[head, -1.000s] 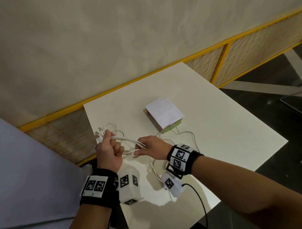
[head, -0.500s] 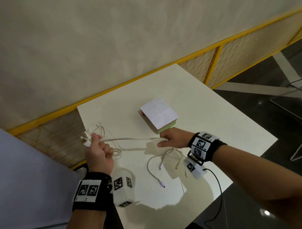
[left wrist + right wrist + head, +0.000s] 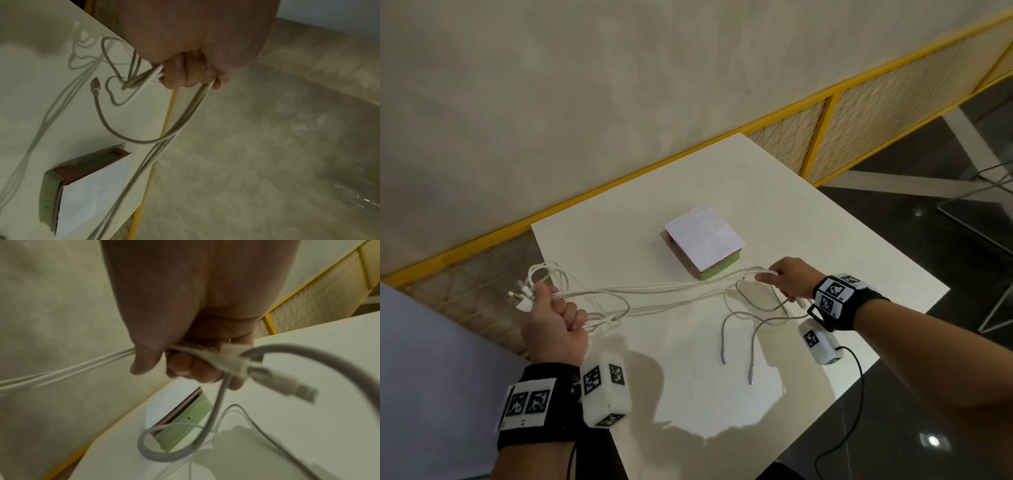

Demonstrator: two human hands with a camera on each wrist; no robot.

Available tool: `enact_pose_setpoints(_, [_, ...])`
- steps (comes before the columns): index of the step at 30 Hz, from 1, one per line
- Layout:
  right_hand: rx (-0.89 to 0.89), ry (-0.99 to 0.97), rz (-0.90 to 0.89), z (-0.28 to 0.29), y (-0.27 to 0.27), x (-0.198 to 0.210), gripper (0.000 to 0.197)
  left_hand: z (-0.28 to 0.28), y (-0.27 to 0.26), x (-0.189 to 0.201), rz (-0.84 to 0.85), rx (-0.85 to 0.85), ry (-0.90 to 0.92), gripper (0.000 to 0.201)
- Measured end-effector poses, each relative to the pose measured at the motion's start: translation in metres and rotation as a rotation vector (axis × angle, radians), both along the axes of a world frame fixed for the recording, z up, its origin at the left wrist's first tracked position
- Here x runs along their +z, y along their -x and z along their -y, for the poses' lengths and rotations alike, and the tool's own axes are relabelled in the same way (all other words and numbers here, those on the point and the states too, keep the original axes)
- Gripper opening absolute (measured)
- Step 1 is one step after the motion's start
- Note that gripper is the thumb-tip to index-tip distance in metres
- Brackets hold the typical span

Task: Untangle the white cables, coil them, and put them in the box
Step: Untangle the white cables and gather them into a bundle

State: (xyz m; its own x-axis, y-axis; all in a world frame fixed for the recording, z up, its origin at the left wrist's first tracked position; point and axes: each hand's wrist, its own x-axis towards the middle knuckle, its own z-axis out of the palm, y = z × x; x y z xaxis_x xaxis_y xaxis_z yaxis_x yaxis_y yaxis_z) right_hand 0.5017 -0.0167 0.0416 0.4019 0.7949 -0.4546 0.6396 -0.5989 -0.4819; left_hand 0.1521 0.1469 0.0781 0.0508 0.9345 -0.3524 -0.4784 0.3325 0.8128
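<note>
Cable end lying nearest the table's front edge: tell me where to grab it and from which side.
Pinch it just behind the plug, coming straight down from above: it lies flat on the table, free of the other strands there. Probably easiest with the right hand, though it now grips the cables.

Black wristbands (image 3: 536, 407) with square-code tags, white coded camera blocks (image 3: 606, 390), thin black wire (image 3: 849, 404)

I can read no words, brands or numbers anywhere. The only signs I see are black-and-white square fiducial markers on the black wristbands (image 3: 534, 409) and the white camera blocks (image 3: 604, 390); they carry patterns, not text.
</note>
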Motion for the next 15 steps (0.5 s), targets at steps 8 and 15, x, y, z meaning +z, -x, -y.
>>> enact_pose_setpoints(8, [-0.058,0.031,-0.038,0.004,-0.018,0.012,0.058,-0.002,-0.007,0.002,0.002,-0.014,0.016,0.035])
enact_pose_setpoints(15, [-0.047,-0.061,0.232,0.022,-0.046,0.011,0.051,0.017,-0.021,-0.006,-0.077,-0.145,0.098,0.033])
